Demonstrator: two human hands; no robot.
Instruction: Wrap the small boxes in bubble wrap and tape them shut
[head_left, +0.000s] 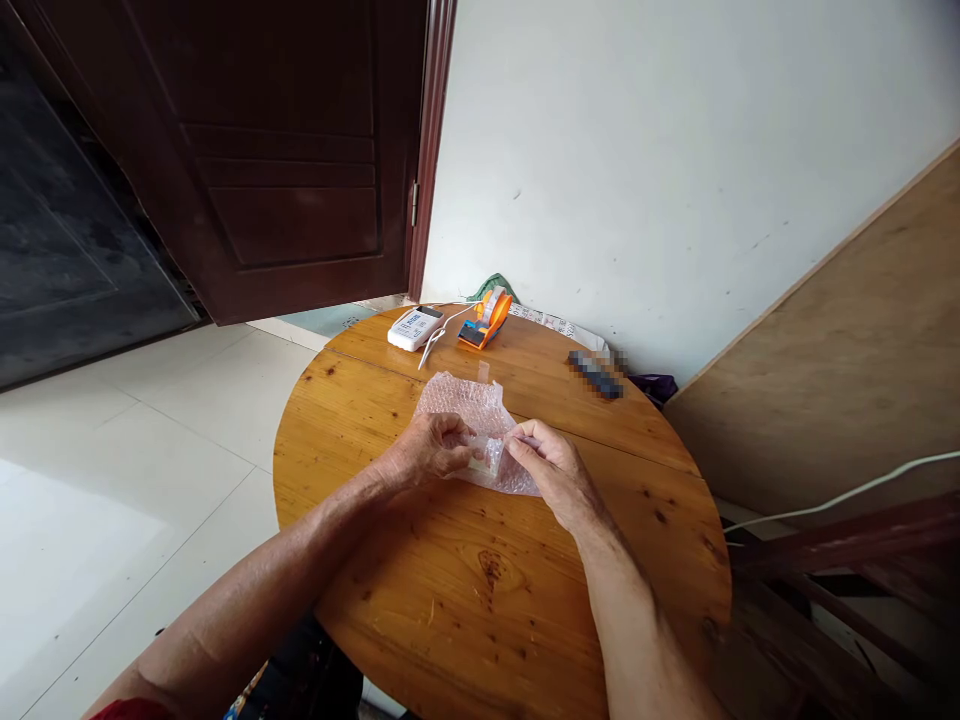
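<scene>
A sheet of clear bubble wrap [465,398] lies on the round wooden table [480,570], partly folded over at its near right side. My left hand [435,447] rests at the wrap's left part, thumb and fingers curved and apart over it. At the right edge, my right hand [551,465] pinches a fold of the wrap between thumb and fingers. A small strip of clear tape [484,372] shows at the wrap's far edge. Whether anything lies inside the wrap is hard to make out.
Behind the wrap stand an orange tape dispenser [491,318] and a white device [414,328] with a white cable [437,340]. A blurred dark object [596,375] lies at the back right. Wall and door border the table's far side.
</scene>
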